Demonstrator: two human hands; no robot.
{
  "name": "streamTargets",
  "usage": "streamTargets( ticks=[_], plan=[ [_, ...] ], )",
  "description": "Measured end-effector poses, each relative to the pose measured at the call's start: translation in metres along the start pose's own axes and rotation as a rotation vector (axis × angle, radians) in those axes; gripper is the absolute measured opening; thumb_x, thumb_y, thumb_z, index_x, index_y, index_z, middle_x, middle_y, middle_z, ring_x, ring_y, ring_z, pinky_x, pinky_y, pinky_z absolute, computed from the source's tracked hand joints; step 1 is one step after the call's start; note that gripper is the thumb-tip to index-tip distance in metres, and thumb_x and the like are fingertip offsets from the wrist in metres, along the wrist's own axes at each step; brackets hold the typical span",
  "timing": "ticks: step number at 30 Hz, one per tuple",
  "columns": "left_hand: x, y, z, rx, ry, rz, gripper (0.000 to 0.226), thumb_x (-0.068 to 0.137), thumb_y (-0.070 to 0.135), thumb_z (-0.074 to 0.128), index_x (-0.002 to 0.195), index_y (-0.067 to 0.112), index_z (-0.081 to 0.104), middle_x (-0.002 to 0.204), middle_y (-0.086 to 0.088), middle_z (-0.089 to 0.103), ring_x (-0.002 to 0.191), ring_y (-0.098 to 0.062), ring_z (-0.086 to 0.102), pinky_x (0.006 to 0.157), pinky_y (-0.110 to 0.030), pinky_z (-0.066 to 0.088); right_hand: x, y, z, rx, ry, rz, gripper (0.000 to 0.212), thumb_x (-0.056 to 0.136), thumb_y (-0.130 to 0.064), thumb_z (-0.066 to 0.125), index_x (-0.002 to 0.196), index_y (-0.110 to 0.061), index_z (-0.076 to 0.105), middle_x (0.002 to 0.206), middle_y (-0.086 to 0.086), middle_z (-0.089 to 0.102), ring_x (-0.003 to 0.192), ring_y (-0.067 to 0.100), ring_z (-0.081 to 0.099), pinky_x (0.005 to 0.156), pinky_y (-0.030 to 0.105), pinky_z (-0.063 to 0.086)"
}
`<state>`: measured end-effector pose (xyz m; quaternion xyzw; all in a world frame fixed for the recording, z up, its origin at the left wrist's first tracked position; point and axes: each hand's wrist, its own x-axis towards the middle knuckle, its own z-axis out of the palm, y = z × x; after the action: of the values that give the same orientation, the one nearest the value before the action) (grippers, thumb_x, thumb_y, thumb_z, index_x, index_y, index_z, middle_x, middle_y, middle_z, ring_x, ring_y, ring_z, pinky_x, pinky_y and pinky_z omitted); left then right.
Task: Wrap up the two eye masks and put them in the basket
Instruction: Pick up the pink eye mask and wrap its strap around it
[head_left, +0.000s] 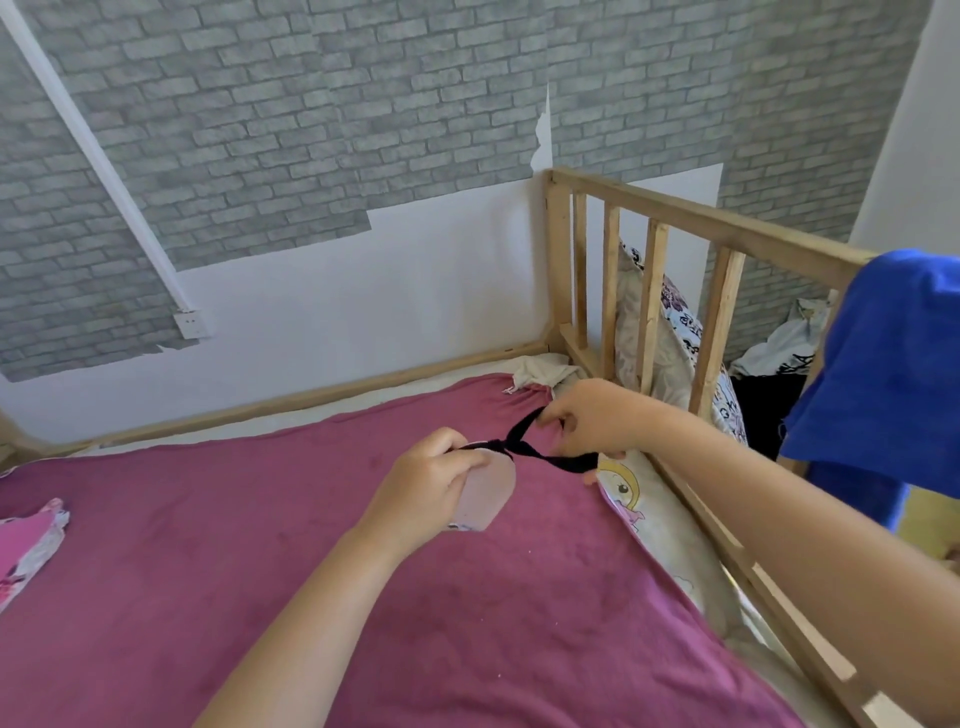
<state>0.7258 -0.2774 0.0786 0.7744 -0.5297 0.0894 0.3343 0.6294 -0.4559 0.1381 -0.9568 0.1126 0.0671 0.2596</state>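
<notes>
Magenta bed (363, 597), left hand (421, 493) gripping upright eye mask (488, 493), right hand (592, 418) pulling strap (524, 431)

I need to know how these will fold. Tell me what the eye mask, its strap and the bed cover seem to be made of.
Eye mask: pale pink, smooth, probably soft fabric or foam; it bends in the left hand.
Strap: black, likely elastic; it twists and pulls taut toward the right hand.
Bed cover: magenta, matte and plush, velvety-looking fleece or similar.
</notes>
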Motion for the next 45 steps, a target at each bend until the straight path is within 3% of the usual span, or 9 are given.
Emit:
streamTargets(
  ticks=[4,10,13,18,24,28,36,40,45],
  plan=[
    [0.006,0.004,-0.002,-0.216,0.193,-0.117,0.031,0.076,0.003,0.043,0.086,0.006,0.072,0.091,0.001,0.066,0.081,0.022,0.052,0.07,0.003,0.039,0.002,0.001,0.022,0.278,0.099,-0.009,0.044,0.078,-0.009,0.057,0.122,-0.009,0.054,0.079,0.014,0.068,0.036,0.006,0.044,0.04,0.013,0.041],
    [0.001,0.014,0.001,-0.399,0.312,-0.125,0.031,0.072,0.022,0.042,0.082,0.019,0.071,0.082,0.048,0.061,0.088,0.021,0.056,0.076,0.003,0.04,0.006,0.004,0.054,0.636,0.257,0.007,0.02,0.081,-0.011,0.059,0.099,-0.009,0.069,0.062,-0.001,0.061,0.031,0.002,0.036,0.032,0.01,0.029],
    [0.0,0.017,0.004,-0.476,0.382,-0.224,0.026,0.07,0.014,0.047,0.077,0.013,0.072,0.079,0.047,0.062,0.083,0.021,0.057,0.073,0.003,0.04,0.004,0.004,0.067,0.706,0.312,0.061,0.016,0.084,-0.019,0.061,0.079,-0.008,0.072,0.048,-0.01,0.06,0.035,-0.002,0.041,0.037,0.007,0.03],
    [0.001,0.022,0.008,-0.628,0.414,-0.379,0.05,0.08,-0.012,0.05,0.06,0.031,0.065,0.066,0.037,0.067,0.074,0.018,0.06,0.069,0.002,0.043,0.002,0.007,0.077,0.984,0.346,0.036,0.012,0.082,0.001,0.06,0.08,-0.009,0.068,0.036,-0.018,0.06,0.03,-0.005,0.043,0.037,0.003,0.032],
    [0.005,0.026,0.011,-0.777,0.472,-0.441,0.047,0.082,-0.012,0.048,0.061,0.026,0.064,0.059,0.029,0.069,0.067,0.014,0.062,0.065,0.0,0.046,0.005,0.012,0.086,1.296,0.338,0.049,0.025,0.081,0.0,0.058,0.064,-0.017,0.065,0.045,-0.01,0.064,0.049,0.007,0.049,0.051,0.017,0.036],
    [0.006,0.023,0.009,-0.784,0.508,-0.48,0.041,0.083,-0.009,0.051,0.065,0.024,0.066,0.059,0.029,0.069,0.066,0.015,0.061,0.063,0.001,0.046,0.001,0.01,0.096,1.594,0.264,0.053,0.037,0.084,-0.001,0.052,0.052,-0.017,0.062,0.044,-0.008,0.061,0.042,0.003,0.052,0.043,0.014,0.038],
    [0.012,0.032,0.014,-0.755,0.72,-0.493,0.036,0.085,-0.006,0.049,0.069,0.027,0.054,0.067,0.012,0.057,0.057,0.013,0.055,0.057,0.0,0.042,0.0,-0.013,0.096,1.398,0.529,-0.032,0.022,0.088,-0.006,0.051,0.069,-0.016,0.055,0.057,-0.007,0.058,0.055,0.008,0.049,0.048,0.02,0.037],
    [0.007,0.035,0.024,-0.762,0.529,-0.506,0.034,0.083,-0.006,0.051,0.077,0.025,0.038,0.066,0.003,0.045,0.048,0.007,0.047,0.049,-0.005,0.039,0.005,-0.009,0.079,1.342,0.626,0.009,0.012,0.089,-0.013,0.051,0.078,-0.014,0.056,0.066,-0.002,0.054,0.058,0.011,0.048,0.053,0.023,0.038],
    [0.005,0.023,0.016,-0.635,0.207,-0.474,0.038,0.081,0.0,0.056,0.099,0.03,0.045,0.098,0.006,0.058,0.083,0.002,0.056,0.069,-0.002,0.046,0.01,0.002,0.054,1.078,0.611,-0.073,0.02,0.085,-0.005,0.057,0.082,-0.024,0.06,0.062,0.0,0.05,0.053,0.007,0.047,0.055,0.02,0.039]
  ],
)
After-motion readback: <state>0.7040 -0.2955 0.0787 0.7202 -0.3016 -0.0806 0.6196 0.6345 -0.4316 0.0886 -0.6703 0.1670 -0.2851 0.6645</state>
